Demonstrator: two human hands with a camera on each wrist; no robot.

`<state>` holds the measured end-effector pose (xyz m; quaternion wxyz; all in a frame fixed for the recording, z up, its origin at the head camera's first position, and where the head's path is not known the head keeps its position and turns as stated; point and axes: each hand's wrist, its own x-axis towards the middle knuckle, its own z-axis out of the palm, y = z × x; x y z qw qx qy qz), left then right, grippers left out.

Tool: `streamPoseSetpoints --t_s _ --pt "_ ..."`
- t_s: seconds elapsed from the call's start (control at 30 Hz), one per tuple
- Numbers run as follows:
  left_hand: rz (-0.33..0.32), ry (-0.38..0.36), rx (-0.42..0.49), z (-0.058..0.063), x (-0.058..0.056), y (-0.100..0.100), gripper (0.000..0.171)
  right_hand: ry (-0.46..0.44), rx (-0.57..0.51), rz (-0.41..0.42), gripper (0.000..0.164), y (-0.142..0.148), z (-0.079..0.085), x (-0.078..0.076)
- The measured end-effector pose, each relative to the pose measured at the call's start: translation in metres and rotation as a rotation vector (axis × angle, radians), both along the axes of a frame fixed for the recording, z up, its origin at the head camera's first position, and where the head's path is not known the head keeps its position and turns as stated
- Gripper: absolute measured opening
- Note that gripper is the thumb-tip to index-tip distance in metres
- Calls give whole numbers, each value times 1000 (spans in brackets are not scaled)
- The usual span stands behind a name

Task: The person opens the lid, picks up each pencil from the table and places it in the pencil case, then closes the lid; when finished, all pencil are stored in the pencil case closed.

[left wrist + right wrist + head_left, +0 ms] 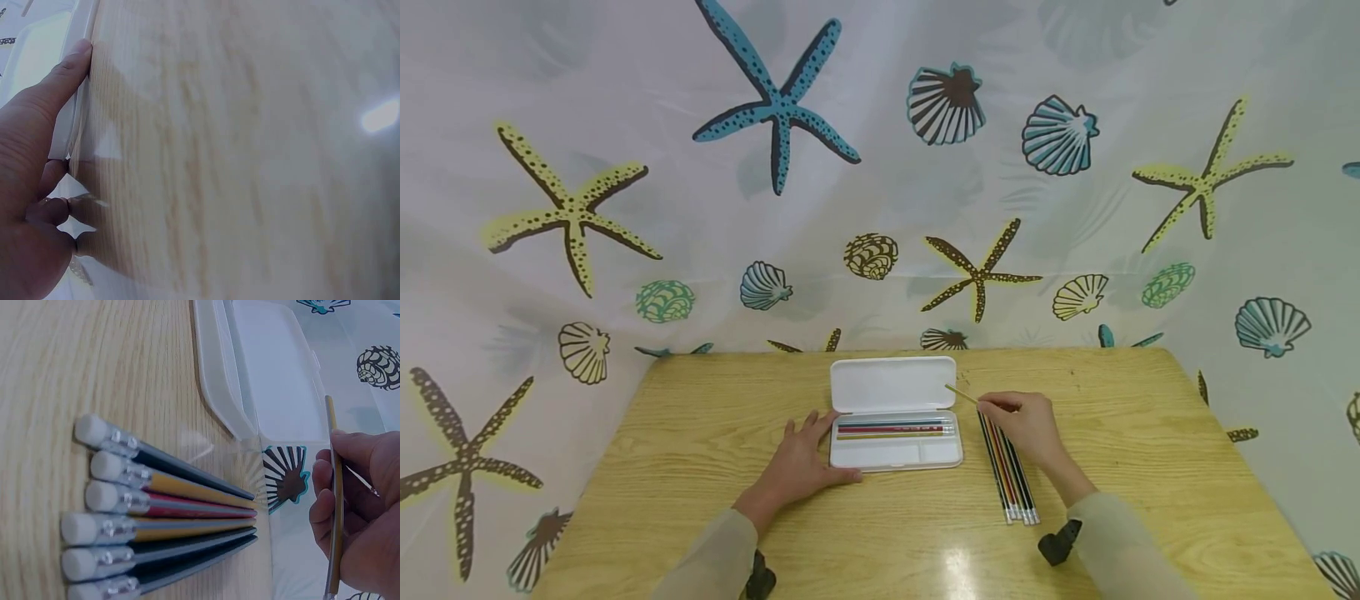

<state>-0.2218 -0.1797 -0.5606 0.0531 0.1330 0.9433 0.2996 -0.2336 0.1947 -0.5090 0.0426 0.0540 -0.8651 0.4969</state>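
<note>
A white pencil case [880, 455] lies with its lid [891, 385] raised at the back. Several pencils [889, 428] lie side by side in its rear section, among them blue, red and yellow ones. My left hand [803, 460] rests at the left end of the case, its thumb [65, 72] straight along the front edge and the other fingers spread at the side. To the right of the case, my right hand [1028, 421] pinches a yellow pencil [338, 506] raised above the table. Beneath that hand, several loose pencils [1006, 475] lie with their white erasers toward me.
Wooden table [1112, 467] extends on both sides of the case. A hanging cloth [880, 192] printed with starfish and shells stands behind and around it. The front section of the case has a small divider near its right end.
</note>
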Motion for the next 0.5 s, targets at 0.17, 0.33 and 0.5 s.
streamPoseSetpoints --t_s 0.17,0.33,0.5 --pt "0 7 4 -1 0 0 111 10 8 60 22 -16 2 -4" --pt "-5 11 5 -2 0 -1 111 45 37 119 17 -34 4 -7" --pt "-3 5 7 -4 -1 -2 112 65 72 180 13 -52 3 -11"
